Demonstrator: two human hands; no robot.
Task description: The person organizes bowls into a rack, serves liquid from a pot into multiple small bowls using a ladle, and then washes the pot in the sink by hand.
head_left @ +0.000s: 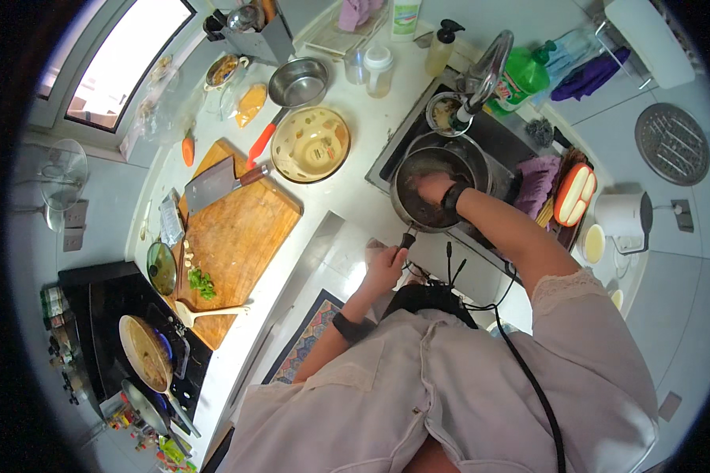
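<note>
Left hand point(384, 270) on handle point(408, 240), right hand point(434, 189) inside pot point(405, 202), food point(158, 370) in skillet point(138, 335)

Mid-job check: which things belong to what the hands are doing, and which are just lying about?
In use:
- Pan: left hand grips its handle, right hand is inside
- Sink, seemingly partly under it

Apparently just lying about, untouched:
- Cutting board, with cleaver and wooden utensil resting on it
- Carrot
- Patterned bowl
</note>
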